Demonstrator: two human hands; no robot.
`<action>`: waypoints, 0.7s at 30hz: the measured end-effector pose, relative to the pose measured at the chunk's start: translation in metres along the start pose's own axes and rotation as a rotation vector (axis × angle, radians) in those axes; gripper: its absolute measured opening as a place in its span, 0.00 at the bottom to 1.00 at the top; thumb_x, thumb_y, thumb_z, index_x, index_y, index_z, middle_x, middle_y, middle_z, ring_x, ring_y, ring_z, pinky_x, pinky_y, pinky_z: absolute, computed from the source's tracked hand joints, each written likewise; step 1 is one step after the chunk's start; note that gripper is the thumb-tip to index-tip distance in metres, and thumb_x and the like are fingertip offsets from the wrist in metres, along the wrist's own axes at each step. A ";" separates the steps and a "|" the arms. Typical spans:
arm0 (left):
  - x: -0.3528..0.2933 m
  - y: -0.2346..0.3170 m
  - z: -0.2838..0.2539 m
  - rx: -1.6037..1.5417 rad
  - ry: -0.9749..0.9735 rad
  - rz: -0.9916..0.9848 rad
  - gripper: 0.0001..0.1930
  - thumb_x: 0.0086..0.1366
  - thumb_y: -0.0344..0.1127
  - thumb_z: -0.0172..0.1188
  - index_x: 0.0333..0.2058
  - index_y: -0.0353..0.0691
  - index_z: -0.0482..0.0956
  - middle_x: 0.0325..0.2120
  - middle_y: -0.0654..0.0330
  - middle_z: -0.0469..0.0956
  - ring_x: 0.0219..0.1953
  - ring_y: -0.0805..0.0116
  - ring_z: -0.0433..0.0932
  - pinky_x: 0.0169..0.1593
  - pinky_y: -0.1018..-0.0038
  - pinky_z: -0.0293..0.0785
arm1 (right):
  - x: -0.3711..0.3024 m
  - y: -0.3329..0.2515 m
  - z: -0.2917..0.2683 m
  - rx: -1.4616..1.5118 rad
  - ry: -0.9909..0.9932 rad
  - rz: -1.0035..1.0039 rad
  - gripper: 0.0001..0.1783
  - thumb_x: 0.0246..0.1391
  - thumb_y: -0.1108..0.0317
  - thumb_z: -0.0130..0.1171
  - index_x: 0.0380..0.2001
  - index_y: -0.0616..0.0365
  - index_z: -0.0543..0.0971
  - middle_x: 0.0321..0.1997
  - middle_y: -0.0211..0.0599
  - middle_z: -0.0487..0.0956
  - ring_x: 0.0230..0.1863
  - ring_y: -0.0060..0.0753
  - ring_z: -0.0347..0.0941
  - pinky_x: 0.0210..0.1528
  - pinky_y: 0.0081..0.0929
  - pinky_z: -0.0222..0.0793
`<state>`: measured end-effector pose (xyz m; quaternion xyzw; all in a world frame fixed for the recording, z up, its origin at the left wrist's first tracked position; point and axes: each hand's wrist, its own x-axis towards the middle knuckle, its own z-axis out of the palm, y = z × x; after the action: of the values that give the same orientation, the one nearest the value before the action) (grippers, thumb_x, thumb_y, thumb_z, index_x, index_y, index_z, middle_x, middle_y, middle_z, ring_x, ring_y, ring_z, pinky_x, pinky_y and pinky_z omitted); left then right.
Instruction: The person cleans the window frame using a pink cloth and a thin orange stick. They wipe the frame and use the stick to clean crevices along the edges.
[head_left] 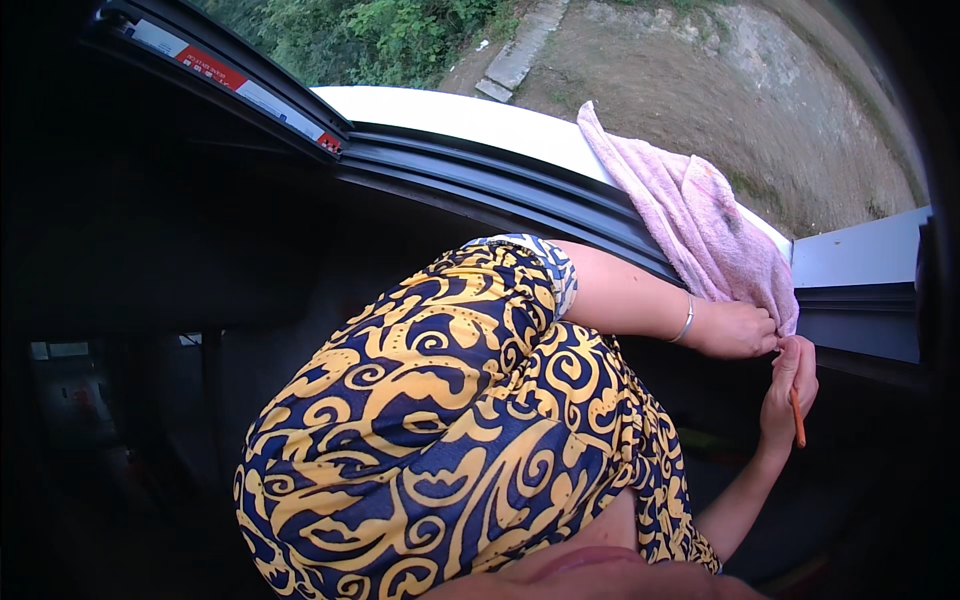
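Observation:
A pink towel (700,205) is draped over the window sill, its upper end lying across the white outer ledge and its lower end bunched in the corner of the frame. My left hand (737,328), with a thin bangle at the wrist, is closed on that lower end. Just below and to the right, my right hand (788,385) is closed around a slim orange stick (798,418), whose end points down out of the fist. Fingertips of both hands meet at the towel's bottom. Whatever the stick's other end looks like is hidden by the fingers.
Dark window tracks (480,188) run along the sill beside a white ledge (450,110). A sash edge with a red and white label (215,68) stands at the upper left. Bare ground (790,120) and green bushes (350,40) lie outside. Inside is very dark.

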<state>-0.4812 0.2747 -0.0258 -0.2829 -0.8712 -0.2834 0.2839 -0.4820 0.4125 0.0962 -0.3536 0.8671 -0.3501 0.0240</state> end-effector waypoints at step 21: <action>-0.114 -0.061 -0.203 0.729 -0.143 -1.108 0.22 0.53 0.54 0.58 0.24 0.36 0.81 0.26 0.48 0.81 0.31 0.54 0.80 0.37 0.62 0.75 | 0.046 -0.056 0.015 0.484 0.152 -0.585 0.32 0.65 0.42 0.36 0.32 0.62 0.76 0.24 0.32 0.71 0.24 0.23 0.65 0.35 0.23 0.63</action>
<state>-0.3759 0.0628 0.0168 0.3027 -0.9445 -0.0555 0.1154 -0.4789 0.3464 0.1297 -0.5433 0.6212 -0.5617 -0.0585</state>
